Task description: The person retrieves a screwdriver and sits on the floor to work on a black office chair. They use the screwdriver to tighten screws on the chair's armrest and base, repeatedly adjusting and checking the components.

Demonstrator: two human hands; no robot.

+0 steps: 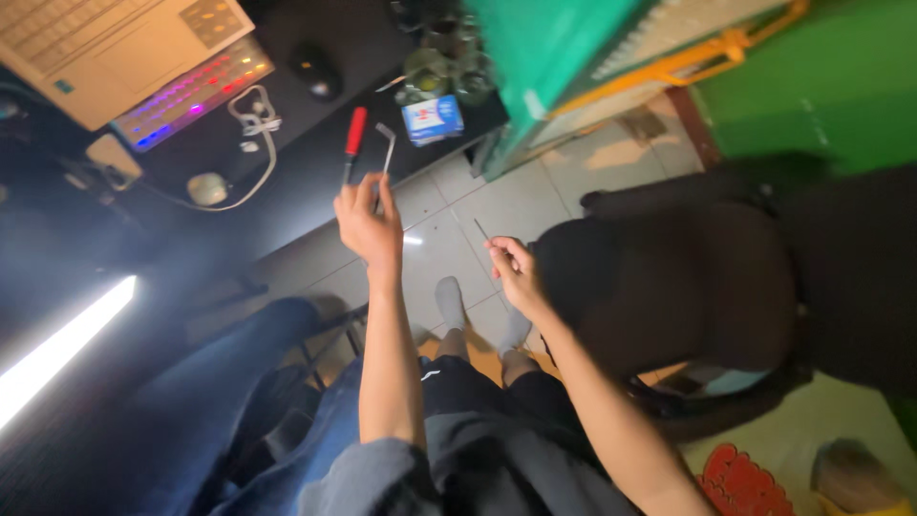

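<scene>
Two hands [371, 225] [514, 272] raised over open floor [516, 201], desk edge [315, 225] close.

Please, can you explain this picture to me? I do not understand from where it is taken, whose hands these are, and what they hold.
A camera on a person's head looks down at their own two bare hands and lap. The left hand holds a red-handled screwdriver and a bent metal tool. The right hand pinches a thin metal pin. On the dark desk lie a lit keyboard, a mouse and a small blue-and-white box. A black chair stands on the tiled floor.
</scene>
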